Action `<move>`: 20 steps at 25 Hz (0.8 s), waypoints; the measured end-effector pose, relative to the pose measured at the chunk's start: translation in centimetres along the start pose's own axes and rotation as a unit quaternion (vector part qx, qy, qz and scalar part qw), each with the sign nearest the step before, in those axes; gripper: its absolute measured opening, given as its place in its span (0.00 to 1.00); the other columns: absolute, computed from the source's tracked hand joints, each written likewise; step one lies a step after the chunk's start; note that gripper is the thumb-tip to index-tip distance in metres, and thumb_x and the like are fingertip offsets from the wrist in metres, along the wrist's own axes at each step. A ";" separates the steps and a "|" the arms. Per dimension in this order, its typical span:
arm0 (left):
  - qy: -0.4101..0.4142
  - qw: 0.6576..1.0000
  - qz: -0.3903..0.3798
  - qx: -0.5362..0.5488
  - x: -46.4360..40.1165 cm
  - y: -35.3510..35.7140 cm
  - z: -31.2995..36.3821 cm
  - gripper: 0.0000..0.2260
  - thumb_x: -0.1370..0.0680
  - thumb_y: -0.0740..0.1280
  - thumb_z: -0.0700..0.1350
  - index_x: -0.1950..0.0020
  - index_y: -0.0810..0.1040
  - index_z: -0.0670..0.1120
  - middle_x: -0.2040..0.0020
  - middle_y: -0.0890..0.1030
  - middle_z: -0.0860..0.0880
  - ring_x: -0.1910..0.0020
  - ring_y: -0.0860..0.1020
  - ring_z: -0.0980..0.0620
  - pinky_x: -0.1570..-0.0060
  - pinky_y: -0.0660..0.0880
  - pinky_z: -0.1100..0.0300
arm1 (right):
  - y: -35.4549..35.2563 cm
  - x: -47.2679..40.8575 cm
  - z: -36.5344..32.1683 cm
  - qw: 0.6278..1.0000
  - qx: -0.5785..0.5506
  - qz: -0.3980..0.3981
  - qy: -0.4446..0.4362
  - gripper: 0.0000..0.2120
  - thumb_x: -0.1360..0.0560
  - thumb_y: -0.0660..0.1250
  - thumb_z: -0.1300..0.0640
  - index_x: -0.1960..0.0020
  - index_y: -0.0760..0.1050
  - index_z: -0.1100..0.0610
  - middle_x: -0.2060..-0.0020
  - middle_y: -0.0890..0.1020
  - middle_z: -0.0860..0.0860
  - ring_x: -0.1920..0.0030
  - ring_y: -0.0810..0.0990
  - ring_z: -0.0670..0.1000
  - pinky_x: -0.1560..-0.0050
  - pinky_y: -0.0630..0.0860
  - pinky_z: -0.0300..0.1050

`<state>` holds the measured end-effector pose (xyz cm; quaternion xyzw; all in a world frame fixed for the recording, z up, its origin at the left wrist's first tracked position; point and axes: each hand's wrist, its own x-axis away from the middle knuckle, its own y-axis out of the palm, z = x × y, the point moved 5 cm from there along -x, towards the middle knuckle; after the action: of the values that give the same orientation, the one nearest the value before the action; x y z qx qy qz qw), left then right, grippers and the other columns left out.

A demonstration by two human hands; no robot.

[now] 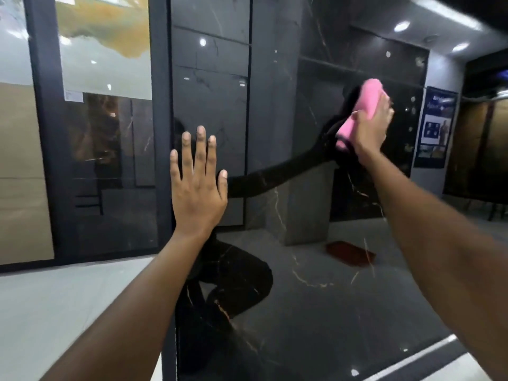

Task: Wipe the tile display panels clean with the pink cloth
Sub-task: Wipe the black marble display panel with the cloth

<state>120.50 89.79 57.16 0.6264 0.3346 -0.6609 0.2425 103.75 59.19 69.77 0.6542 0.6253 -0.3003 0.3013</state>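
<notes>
A glossy black marble tile panel [297,270] with thin gold veins fills the middle and right of the view and mirrors the room. My right hand [371,127] presses a folded pink cloth [362,105] flat against the panel's upper right part. My left hand [196,185] lies flat on the panel near its dark left frame [162,133], fingers spread and pointing up, holding nothing. My arms' dark reflections show in the gloss.
Left of the frame stands another display panel [107,78] with beige, white and amber tiles and a small label. Light grey floor [68,312] lies at the lower left. A blue poster [437,125] hangs on the wall at the far right.
</notes>
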 end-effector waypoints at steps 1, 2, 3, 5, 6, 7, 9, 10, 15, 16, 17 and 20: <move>0.004 1.000 -0.002 -0.003 -0.1 0.0 0.1 0.28 0.16 0.51 0.51 0.20 0.48 0.43 0.20 0.48 0.43 0.21 0.46 0.42 0.24 0.42 0.46 | -0.5 -1.4 -1.0 0.995 -0.020 0.012 0.092 0.33 0.24 0.58 0.52 0.21 0.53 0.53 0.21 0.54 0.49 0.22 0.50 0.53 0.26 0.54 0.58; 0.007 1.000 -0.002 -0.005 -0.1 0.0 0.2 0.28 0.17 0.52 0.51 0.20 0.48 0.43 0.20 0.48 0.43 0.21 0.46 0.42 0.24 0.42 0.46 | 0.0 -0.8 -2.8 0.994 -0.013 0.011 0.111 0.33 0.23 0.59 0.53 0.21 0.53 0.51 0.21 0.54 0.48 0.22 0.49 0.53 0.26 0.56 0.59; 0.005 1.000 -0.003 -0.006 -0.2 0.1 0.1 0.27 0.17 0.52 0.51 0.20 0.50 0.43 0.20 0.50 0.43 0.21 0.47 0.42 0.24 0.42 0.47 | 1.4 0.7 -5.2 0.998 0.005 0.004 0.059 0.33 0.23 0.60 0.54 0.21 0.52 0.52 0.21 0.54 0.50 0.22 0.50 0.55 0.27 0.57 0.59; -0.021 1.000 0.002 -0.003 -0.6 -0.2 0.3 0.26 0.18 0.53 0.51 0.22 0.57 0.42 0.21 0.56 0.42 0.22 0.53 0.42 0.25 0.46 0.48 | 5.5 7.1 -10.5 0.973 0.040 -0.068 -0.218 0.36 0.26 0.60 0.54 0.21 0.52 0.56 0.21 0.53 0.55 0.22 0.50 0.57 0.26 0.55 0.54; -0.044 0.999 0.013 0.006 -1.2 -0.5 0.8 0.25 0.18 0.54 0.50 0.24 0.61 0.41 0.23 0.61 0.41 0.24 0.56 0.41 0.26 0.49 0.47 | 7.5 11.3 -12.3 0.912 0.065 -0.140 -0.380 0.37 0.27 0.59 0.53 0.21 0.52 0.57 0.21 0.53 0.56 0.22 0.49 0.56 0.27 0.53 0.52; -0.069 0.997 0.025 0.021 -2.0 -0.9 1.6 0.23 0.19 0.54 0.50 0.26 0.63 0.40 0.25 0.64 0.40 0.26 0.59 0.40 0.27 0.51 0.46 | 8.6 14.2 -13.0 0.844 0.100 -0.195 -0.489 0.37 0.28 0.58 0.50 0.21 0.53 0.56 0.21 0.54 0.55 0.22 0.49 0.55 0.28 0.52 0.52; -0.079 0.995 0.040 0.054 -3.9 -1.3 4.5 0.24 0.19 0.54 0.51 0.27 0.64 0.39 0.26 0.65 0.40 0.26 0.59 0.41 0.27 0.50 0.47 | 7.6 11.2 -12.6 0.813 0.105 -0.202 -0.535 0.37 0.29 0.59 0.50 0.21 0.54 0.54 0.21 0.55 0.53 0.21 0.49 0.53 0.28 0.53 0.52; -0.059 0.995 0.041 0.063 -4.8 -1.2 6.4 0.25 0.19 0.54 0.51 0.26 0.62 0.40 0.25 0.64 0.40 0.25 0.58 0.42 0.26 0.48 0.48 | 6.1 7.1 -11.6 0.865 0.087 -0.175 -0.462 0.38 0.30 0.59 0.51 0.21 0.54 0.54 0.21 0.54 0.53 0.21 0.49 0.53 0.28 0.54 0.52; 0.013 1.000 -0.010 -0.006 -7.5 3.1 11.7 0.29 0.19 0.48 0.56 0.20 0.48 0.47 0.20 0.49 0.46 0.22 0.45 0.41 0.25 0.41 0.43 | -3.1 -12.0 3.3 0.992 0.073 -0.072 -0.071 0.34 0.22 0.61 0.52 0.20 0.50 0.54 0.21 0.51 0.50 0.21 0.45 0.54 0.27 0.55 0.64; 0.010 0.999 -0.009 -0.029 -7.5 3.7 11.5 0.29 0.19 0.48 0.56 0.20 0.48 0.47 0.20 0.48 0.46 0.22 0.44 0.40 0.26 0.41 0.42 | -4.2 -13.5 5.1 0.995 0.060 -0.060 -0.048 0.35 0.22 0.62 0.51 0.20 0.50 0.53 0.21 0.52 0.49 0.21 0.45 0.54 0.27 0.55 0.66; 0.008 0.999 -0.003 -0.044 -7.3 4.0 11.2 0.29 0.19 0.49 0.56 0.20 0.48 0.47 0.20 0.48 0.46 0.22 0.44 0.40 0.26 0.41 0.41 | -4.5 -14.0 6.0 0.997 0.044 -0.045 -0.046 0.35 0.22 0.62 0.50 0.21 0.51 0.53 0.21 0.52 0.48 0.21 0.45 0.54 0.27 0.54 0.66; 0.007 0.997 0.000 -0.071 -6.8 4.3 11.3 0.30 0.19 0.50 0.56 0.20 0.50 0.47 0.20 0.48 0.47 0.22 0.44 0.40 0.26 0.40 0.42 | -1.5 -8.7 6.3 0.985 0.032 -0.017 -0.170 0.36 0.26 0.62 0.51 0.21 0.54 0.55 0.21 0.54 0.51 0.21 0.48 0.54 0.29 0.55 0.57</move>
<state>116.77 77.86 63.20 0.6122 0.3829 -0.6307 0.2841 101.80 48.87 72.40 0.5919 0.5662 -0.4326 0.3769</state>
